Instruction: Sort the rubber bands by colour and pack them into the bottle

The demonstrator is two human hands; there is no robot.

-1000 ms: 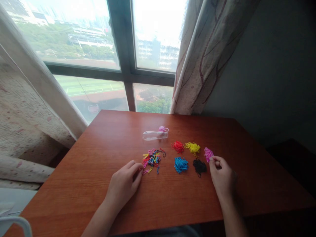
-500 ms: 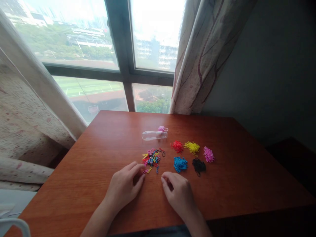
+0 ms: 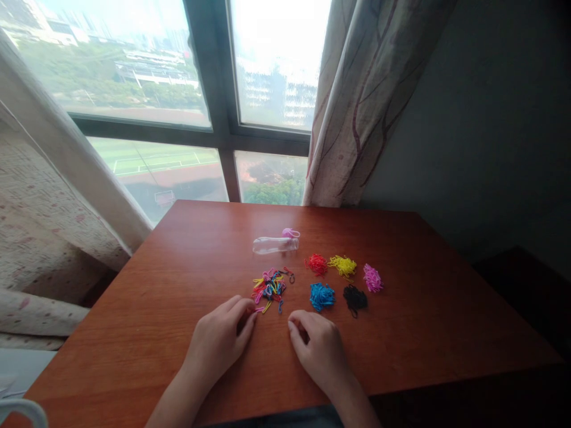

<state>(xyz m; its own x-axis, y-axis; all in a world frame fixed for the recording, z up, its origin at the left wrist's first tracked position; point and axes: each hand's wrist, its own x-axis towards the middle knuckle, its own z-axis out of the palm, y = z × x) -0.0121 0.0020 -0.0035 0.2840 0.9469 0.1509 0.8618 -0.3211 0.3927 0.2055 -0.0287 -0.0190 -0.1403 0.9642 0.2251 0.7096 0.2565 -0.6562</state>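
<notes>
My left hand (image 3: pixel 218 336) rests on the table at the near left edge of a mixed heap of small coloured rubber bands (image 3: pixel 270 286). Its thumb and forefinger are closed around the near end of a pink rubber band (image 3: pixel 259 309). A yellow band and a blue band lie just right of those fingertips. To the right, my right hand (image 3: pixel 319 345) lies curled, thumb against forefinger; whatever may be between them is hidden. Beyond it are single-colour piles: blue (image 3: pixel 322 296), black (image 3: pixel 355 299), red (image 3: pixel 317 264), yellow (image 3: pixel 343 266) and pink (image 3: pixel 373 277).
A clear bottle (image 3: pixel 273 245) lies on its side behind the heap, with a pink cap (image 3: pixel 289 233) beside its neck. The brown wooden table (image 3: pixel 156 315) ends below a window, with curtains (image 3: pixel 343 131) at both sides. A white curved object (image 3: pixel 22 410) shows at lower left.
The view has shifted slightly, moving everything a little to the left. My left thumb and forefinger have drawn a bit closer together at the pink band. My right hand stays much the same.
</notes>
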